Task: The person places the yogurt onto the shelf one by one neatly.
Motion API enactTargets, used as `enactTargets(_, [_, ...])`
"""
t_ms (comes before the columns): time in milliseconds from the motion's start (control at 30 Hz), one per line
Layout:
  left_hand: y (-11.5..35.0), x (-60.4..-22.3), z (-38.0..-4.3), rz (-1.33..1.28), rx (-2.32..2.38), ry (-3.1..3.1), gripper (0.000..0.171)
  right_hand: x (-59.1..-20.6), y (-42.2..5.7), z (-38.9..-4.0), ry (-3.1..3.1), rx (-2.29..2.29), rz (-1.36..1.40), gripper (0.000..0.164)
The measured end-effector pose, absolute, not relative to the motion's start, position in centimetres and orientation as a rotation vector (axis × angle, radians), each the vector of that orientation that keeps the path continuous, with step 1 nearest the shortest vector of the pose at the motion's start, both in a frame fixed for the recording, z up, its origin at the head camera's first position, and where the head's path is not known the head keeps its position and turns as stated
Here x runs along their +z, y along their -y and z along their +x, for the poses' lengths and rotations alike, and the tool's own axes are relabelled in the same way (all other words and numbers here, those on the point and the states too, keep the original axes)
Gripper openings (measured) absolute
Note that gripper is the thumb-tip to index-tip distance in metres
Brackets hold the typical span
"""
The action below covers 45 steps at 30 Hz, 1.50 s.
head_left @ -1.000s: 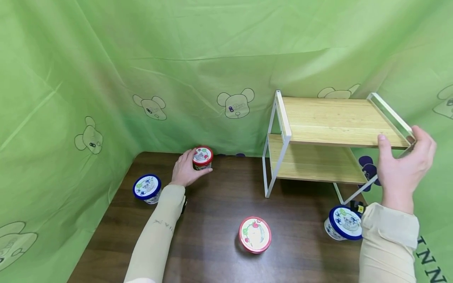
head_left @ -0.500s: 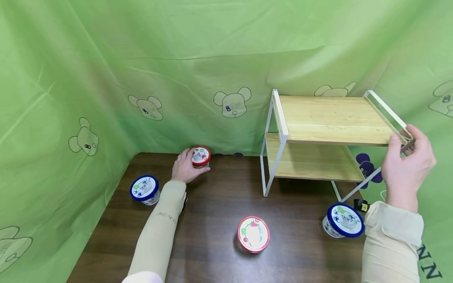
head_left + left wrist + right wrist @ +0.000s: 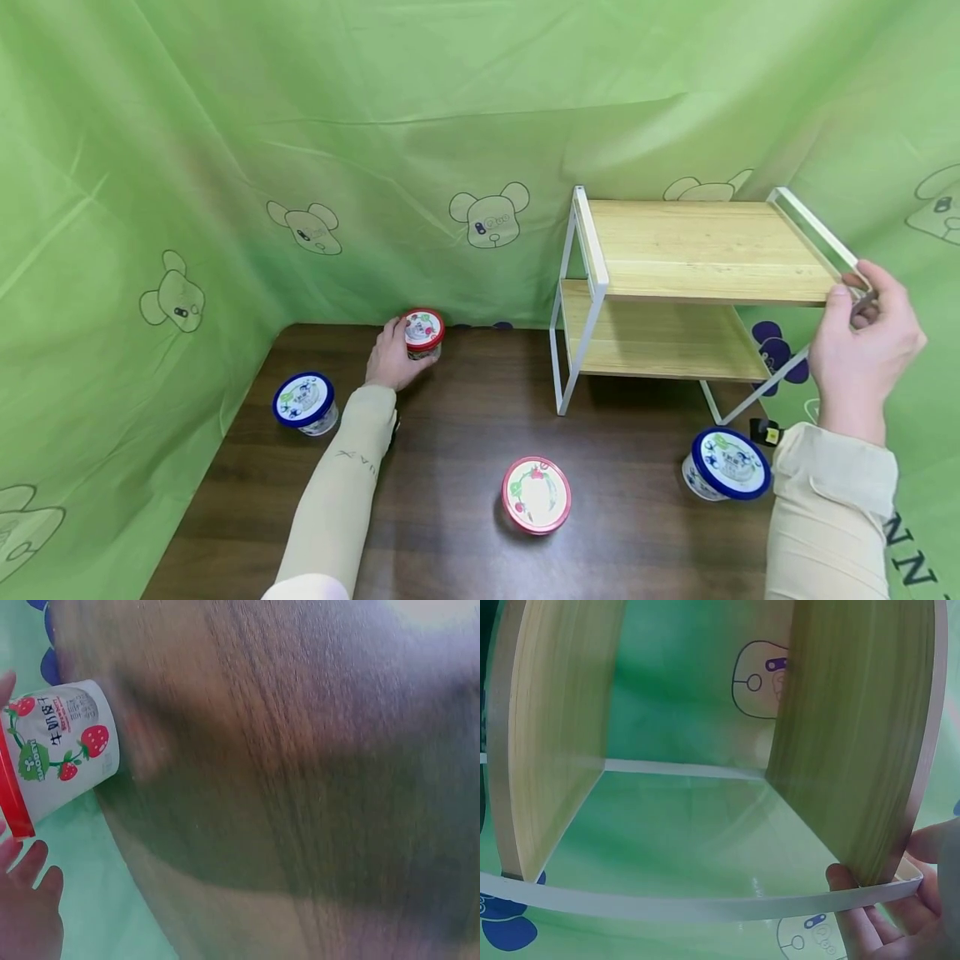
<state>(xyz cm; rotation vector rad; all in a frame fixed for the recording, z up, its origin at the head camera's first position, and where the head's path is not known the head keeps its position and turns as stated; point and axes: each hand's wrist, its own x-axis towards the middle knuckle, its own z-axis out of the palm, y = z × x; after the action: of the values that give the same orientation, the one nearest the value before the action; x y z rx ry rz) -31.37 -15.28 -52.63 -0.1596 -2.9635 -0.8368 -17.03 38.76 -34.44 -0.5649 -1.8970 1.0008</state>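
A small red-lidded yogurt tub with strawberries printed on its side stands at the table's back edge. My left hand grips it from the left, thumb across the front and fingers at the lid. In the left wrist view, fingertips meet the red lid of the yogurt tub. On the right, my right hand holds the front right upper corner of a two-tier shelf rack with wooden boards and a white frame. The right wrist view has fingers and thumb around that corner.
A blue-lidded tub sits left of the left forearm. Another red-lidded tub stands front centre on the dark wooden table. A second blue-lidded tub is close to the right sleeve. Green printed cloth hangs around the table.
My left thumb has drawn in against the red-lidded tub. My right hand has closed its fingers around the rack's corner. The view has shifted slightly.
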Motion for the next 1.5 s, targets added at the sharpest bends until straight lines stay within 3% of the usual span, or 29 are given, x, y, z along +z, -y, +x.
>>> enactTargets(733, [13.5, -53.1, -31.1, -0.02, -0.753, 2.839, 0.091, -34.4, -39.3, -16.7, 1.885, 1.03, -0.562, 0.036])
enactTargets(1000, [13.9, -52.0, -32.3, -0.045, -0.844, 2.884, 0.111, -34.3, -39.1, -16.7, 1.897, 1.031, -0.577, 0.035])
enactTargets(1500, [13.5, -50.5, -33.5, 0.011, -0.894, 3.036, 0.111, -34.4, -38.9, -17.0, 1.893, 1.056, -0.573, 0.036])
